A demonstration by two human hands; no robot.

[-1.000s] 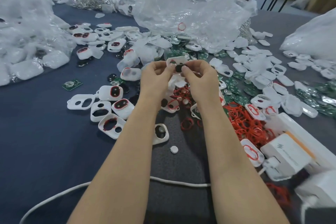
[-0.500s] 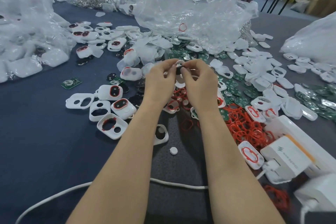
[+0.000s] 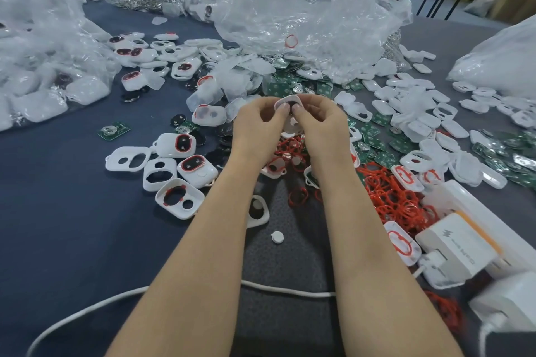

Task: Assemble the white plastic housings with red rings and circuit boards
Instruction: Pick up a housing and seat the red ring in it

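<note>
Housing (image 3: 288,101), white, raised over mid tabletop (image 3: 58,226), pinched from both sides: left hand (image 3: 258,124) on left edge, right hand (image 3: 322,124) on right edge. Fingers (image 3: 282,109) curled round it, both thumb tips pressed close together on near face; inside of housing hidden by thumbs, cannot tell contents. Directly below hands, red rings (image 3: 388,197) in a heap spreading toward right. Green boards (image 3: 278,87) scattered just beyond hands and out to right; one lone board (image 3: 113,130) apart at left. Loose housings (image 3: 179,200) grouped left of left forearm, some with red ring seated, some with bare openings; many more white shells strewn right and far. Small white disc (image 3: 277,237) lying between forearms. White cable (image 3: 290,290) running across near tabletop under both forearms. White charger (image 3: 455,246) at right edge, beside ring heap. Crumpled clear bag (image 3: 290,9) at far centre, more bags of parts at far left and far right.
</note>
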